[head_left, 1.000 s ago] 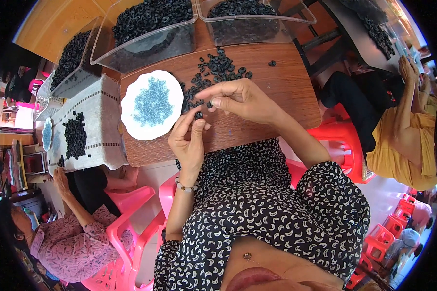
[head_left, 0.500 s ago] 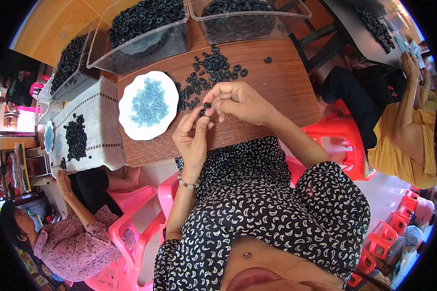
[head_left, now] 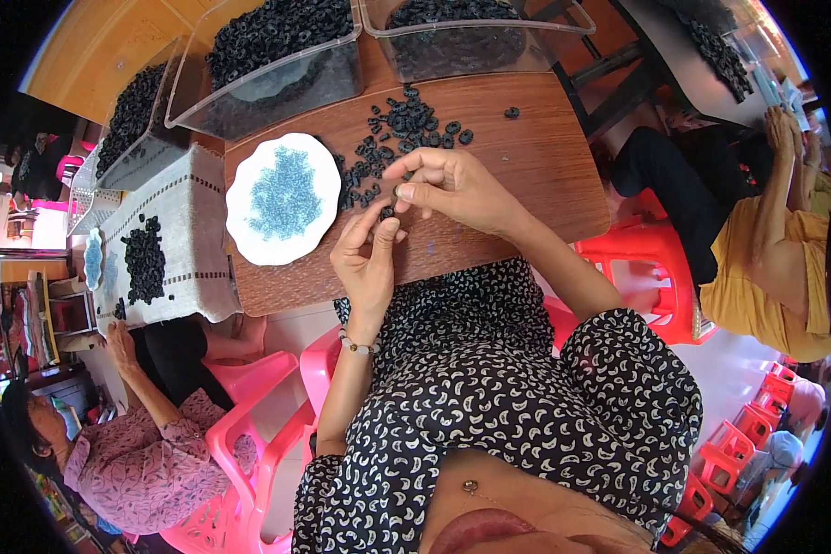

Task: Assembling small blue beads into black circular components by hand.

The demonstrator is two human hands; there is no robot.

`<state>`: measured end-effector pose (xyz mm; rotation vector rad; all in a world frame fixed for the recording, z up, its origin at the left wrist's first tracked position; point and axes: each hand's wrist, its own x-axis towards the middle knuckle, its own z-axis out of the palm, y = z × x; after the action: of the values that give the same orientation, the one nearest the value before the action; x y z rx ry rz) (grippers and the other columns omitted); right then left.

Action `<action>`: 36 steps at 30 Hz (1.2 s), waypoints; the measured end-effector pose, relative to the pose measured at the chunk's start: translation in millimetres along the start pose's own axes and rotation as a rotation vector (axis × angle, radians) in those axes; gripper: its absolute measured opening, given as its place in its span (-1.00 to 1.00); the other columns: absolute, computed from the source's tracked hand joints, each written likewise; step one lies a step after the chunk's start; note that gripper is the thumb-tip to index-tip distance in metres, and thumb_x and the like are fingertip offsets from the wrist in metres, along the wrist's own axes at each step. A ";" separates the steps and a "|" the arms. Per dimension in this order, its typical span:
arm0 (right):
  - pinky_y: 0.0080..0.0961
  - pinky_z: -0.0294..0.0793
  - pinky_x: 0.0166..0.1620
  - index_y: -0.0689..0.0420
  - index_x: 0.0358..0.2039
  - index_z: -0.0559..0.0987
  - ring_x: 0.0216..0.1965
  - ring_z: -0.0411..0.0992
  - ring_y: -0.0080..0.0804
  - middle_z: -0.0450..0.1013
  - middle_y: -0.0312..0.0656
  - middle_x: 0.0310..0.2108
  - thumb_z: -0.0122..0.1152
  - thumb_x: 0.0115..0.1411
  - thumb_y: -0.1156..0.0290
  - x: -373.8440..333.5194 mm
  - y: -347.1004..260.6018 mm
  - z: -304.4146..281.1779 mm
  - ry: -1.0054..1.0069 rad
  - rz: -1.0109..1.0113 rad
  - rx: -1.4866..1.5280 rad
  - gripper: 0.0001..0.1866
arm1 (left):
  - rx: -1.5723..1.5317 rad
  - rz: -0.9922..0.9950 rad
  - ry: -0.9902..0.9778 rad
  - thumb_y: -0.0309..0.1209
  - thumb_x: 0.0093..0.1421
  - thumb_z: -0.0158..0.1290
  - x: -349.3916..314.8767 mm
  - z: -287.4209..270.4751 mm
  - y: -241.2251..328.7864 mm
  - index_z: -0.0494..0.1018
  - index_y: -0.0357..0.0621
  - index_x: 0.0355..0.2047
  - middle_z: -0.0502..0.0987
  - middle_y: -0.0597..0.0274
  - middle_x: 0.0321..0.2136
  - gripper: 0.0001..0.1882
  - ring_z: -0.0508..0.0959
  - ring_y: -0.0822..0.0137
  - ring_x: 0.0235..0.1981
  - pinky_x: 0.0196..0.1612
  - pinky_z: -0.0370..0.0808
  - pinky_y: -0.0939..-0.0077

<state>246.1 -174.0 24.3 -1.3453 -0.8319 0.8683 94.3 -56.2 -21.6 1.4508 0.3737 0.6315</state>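
Note:
My left hand (head_left: 367, 268) pinches a small black ring-shaped piece (head_left: 387, 212) between thumb and fingertips, just above the near part of the table. Close beside it, my right hand (head_left: 457, 189) has its thumb drawn in against the bent fingers; whatever sits between them is too small to make out. Beyond both hands lies a loose pile of similar black pieces (head_left: 411, 120), partly covered by my right fingers. To the left, a white scalloped plate (head_left: 237, 217) carries a heap of tiny bluish, see-through bits (head_left: 286, 196).
Clear plastic bins (head_left: 286, 92) full of black pieces line the far table edge (head_left: 526, 92). A cloth-covered table (head_left: 194, 198) with another black pile (head_left: 144, 263) adjoins at left, where a person (head_left: 157, 452) sits. Another person in yellow (head_left: 771, 268) sits right, near a red stool (head_left: 642, 277).
My right hand has lifted slightly away from the left fingertips, and its thumb has shifted. The black piece seen earlier between the hands' fingertips no longer shows there. My left hand keeps its pinch.

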 end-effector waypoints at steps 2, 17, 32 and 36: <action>-0.65 0.50 -0.26 0.24 -0.07 0.56 -0.30 0.52 -0.63 0.62 -0.21 -0.27 0.18 0.39 0.36 -1.2 -1.9 -2.0 0.002 -0.018 -0.040 -0.77 | 0.012 -0.005 -0.002 -0.44 0.33 0.18 -0.7 -1.1 -0.2 0.58 -0.27 0.05 0.58 0.22 -0.17 -0.69 0.59 0.53 -0.32 -0.24 0.56 0.68; -0.67 0.47 -0.28 0.26 -0.19 0.62 -0.35 0.48 -0.68 0.59 -0.31 -0.35 0.29 0.30 0.42 -16.3 -15.6 -7.0 0.126 0.013 -0.067 -0.83 | 0.051 0.028 -0.020 -0.45 0.32 0.19 -3.6 5.2 10.9 0.58 -0.33 0.02 0.57 0.22 -0.23 -0.70 0.60 0.50 -0.33 -0.23 0.57 0.66; -0.68 0.48 -0.24 0.28 -0.23 0.66 -0.29 0.51 -0.68 0.62 -0.28 -0.31 0.31 0.30 0.45 -24.5 -4.6 -5.3 0.026 -0.005 -0.094 -0.85 | 0.339 0.258 -0.009 -0.44 0.22 0.28 -5.5 5.7 12.1 0.64 -0.24 -0.05 0.66 0.12 -0.24 -0.71 0.60 0.37 -0.27 -0.16 0.51 0.53; -0.64 0.50 -0.28 0.29 -0.30 0.68 -0.35 0.52 -0.66 0.62 -0.25 -0.39 0.35 0.24 0.39 -27.2 -2.6 -3.4 0.056 -0.008 -0.176 -0.81 | 0.383 0.306 -0.028 -0.47 0.21 0.28 -6.1 7.8 11.8 0.64 -0.23 -0.05 0.65 0.13 -0.27 -0.71 0.59 0.37 -0.30 -0.22 0.51 0.54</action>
<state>236.9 -199.8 26.5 -1.5117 -0.8847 0.7614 92.0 -66.1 -10.1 1.9033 0.2608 0.8142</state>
